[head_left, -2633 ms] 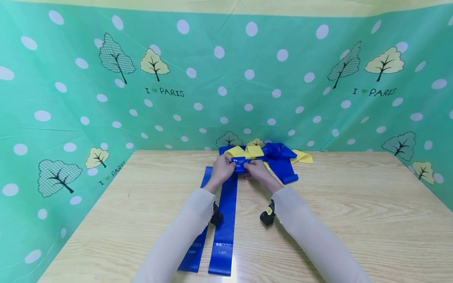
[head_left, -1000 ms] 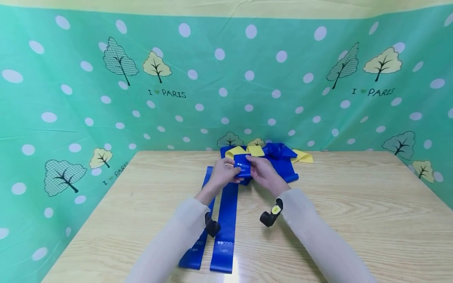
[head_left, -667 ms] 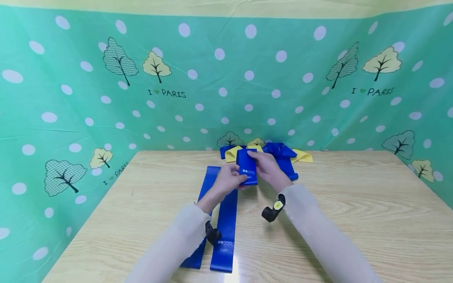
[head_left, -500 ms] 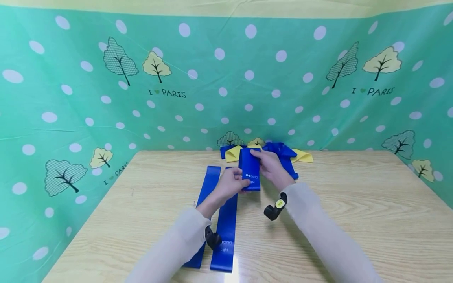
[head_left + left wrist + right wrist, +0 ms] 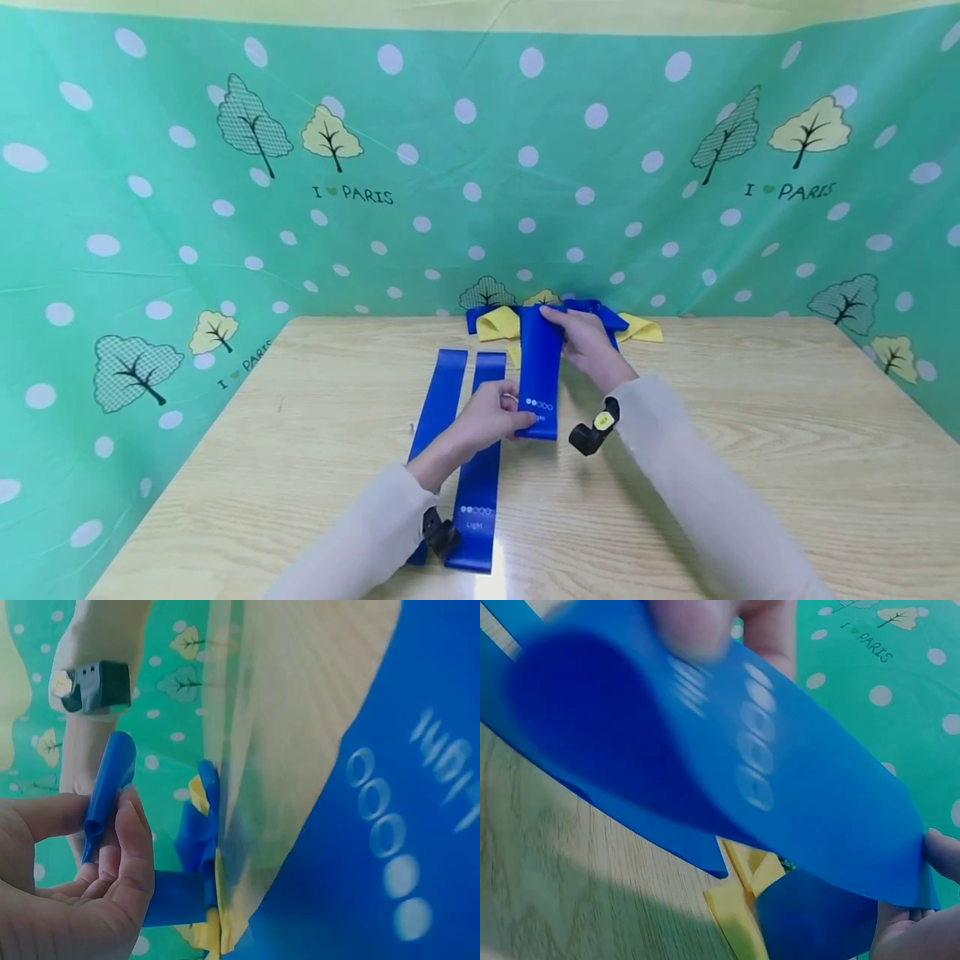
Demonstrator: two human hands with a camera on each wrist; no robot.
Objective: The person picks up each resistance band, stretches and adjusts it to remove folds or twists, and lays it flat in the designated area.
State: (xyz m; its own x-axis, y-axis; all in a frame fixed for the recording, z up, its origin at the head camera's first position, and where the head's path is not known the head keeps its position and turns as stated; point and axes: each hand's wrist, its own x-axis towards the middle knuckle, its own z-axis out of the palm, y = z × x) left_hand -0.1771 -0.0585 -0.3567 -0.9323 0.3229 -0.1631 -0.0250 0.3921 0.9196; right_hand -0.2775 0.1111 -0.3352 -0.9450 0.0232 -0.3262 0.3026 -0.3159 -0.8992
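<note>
A blue resistance band point(image 5: 540, 358), printed "Light" with a row of circles, is stretched lengthwise between both hands above the table. My left hand point(image 5: 486, 421) pinches its near end, thumb over the print. At the far end my right hand point(image 5: 588, 342) grips the band, thumb on top. In the right wrist view the band point(image 5: 810, 787) shows as an open loop. Two more blue resistance bands, a left one point(image 5: 442, 387) and a right one point(image 5: 474, 492), lie side by side on the table, partly covered by the left arm.
At the table's back edge sits a heap of yellow bands point(image 5: 497, 323) and blue bands point(image 5: 486, 310), partly hidden by the right hand and held band. Behind the wooden table point(image 5: 750, 433) hangs a green dotted cloth point(image 5: 420, 100).
The blue band, folded small between both hands earlier, has been unfolded to a longer strip. My left hand has come nearer and a little right; my right hand has moved right.
</note>
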